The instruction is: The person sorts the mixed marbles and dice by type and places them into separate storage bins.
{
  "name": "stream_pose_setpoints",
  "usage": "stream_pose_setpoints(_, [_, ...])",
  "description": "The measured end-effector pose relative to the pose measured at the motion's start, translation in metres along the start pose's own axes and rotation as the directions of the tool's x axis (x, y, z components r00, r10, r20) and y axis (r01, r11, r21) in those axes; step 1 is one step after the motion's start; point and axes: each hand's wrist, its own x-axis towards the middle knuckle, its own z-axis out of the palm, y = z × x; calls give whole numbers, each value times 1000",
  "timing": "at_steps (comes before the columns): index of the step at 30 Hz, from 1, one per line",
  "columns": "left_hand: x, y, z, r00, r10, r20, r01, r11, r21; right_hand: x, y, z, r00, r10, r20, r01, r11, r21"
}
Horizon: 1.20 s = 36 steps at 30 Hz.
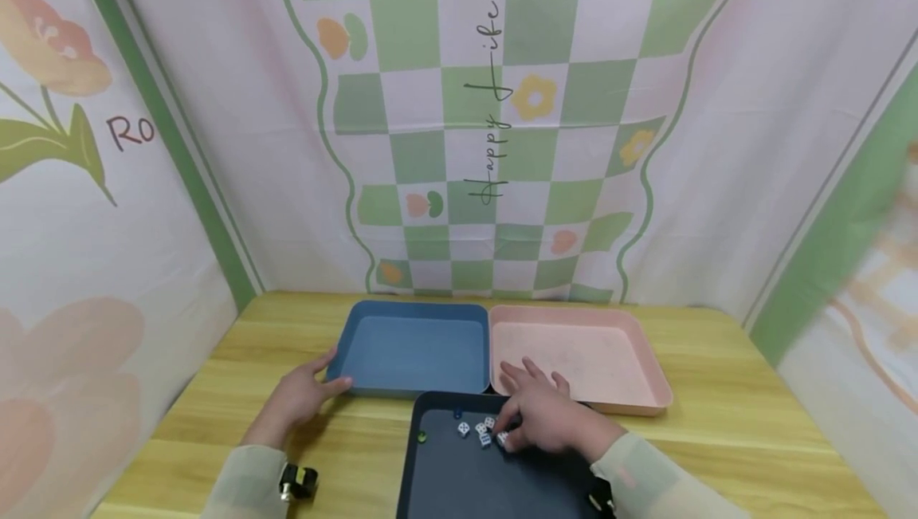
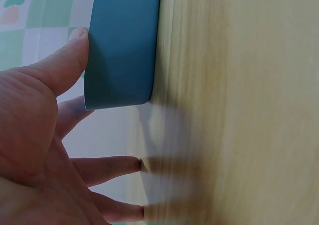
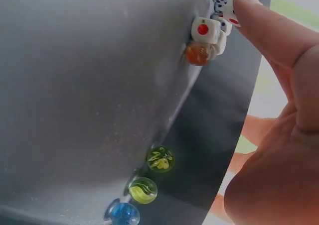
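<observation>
Over the far side of the black tray (image 1: 473,487), the right hand (image 1: 545,417) has a narrow grip, thumb and index finger pinching a white die (image 3: 231,14), while its other fingers reach past the tray wall toward the pink tray (image 1: 577,347). Right beside the pinched piece, more white dice (image 3: 205,31) sit in a tight cluster against the wall, and one, a little apart to the left, lies on the tray floor in the head view. An orange marble (image 3: 197,54) nestles against the cluster; farther along the same wall, two green-yellow marbles (image 3: 160,159) and a clear blue marble (image 3: 124,214) are strung out. By the left wall is a green marble (image 1: 421,437), and a dark blue marble (image 1: 458,414) is close to the far wall. Well to the left, the left hand (image 1: 296,399) is spread around the near left corner of the blue tray (image 1: 416,344), thumb touching the rim, two straight fingertips reaching down to the wooden table (image 1: 753,439). The blue and pink trays stand side by side just behind the black one. Beyond the table hangs a cloth (image 1: 495,144) with green and white checks, fruit, flowers and the words "Happy Life".
</observation>
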Motion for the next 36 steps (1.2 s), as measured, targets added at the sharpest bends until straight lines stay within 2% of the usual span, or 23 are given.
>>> stream_pose_setpoints(15, [-1,3,-1,1000,9,-5,-9,1000,-1,-1,3,-10,998,-47,-42,50,995,86])
stream_pose_setpoints(18, [-2,4,-1,1000,1,-4,-1,1000,-8,-1,4,-16,996,-76,-48,82,986,144])
stream_pose_setpoints(23, [-4,6,-2,1000,-4,-5,4,1000,-11,1,3,-28,993,-98,-73,115,948,296])
stream_pose_setpoints(26, [-5,6,-2,1000,-1,-10,1,1000,-10,5,0,-34,989,-75,-125,114,930,350])
stream_pose_setpoints(31, [-6,6,-2,1000,14,-13,-14,1000,-1,15,-7,-40,975,32,-221,67,901,428])
stream_pose_setpoints(36, [-5,6,-2,1000,17,-16,-17,1000,5,27,-13,-44,964,105,-245,28,874,485])
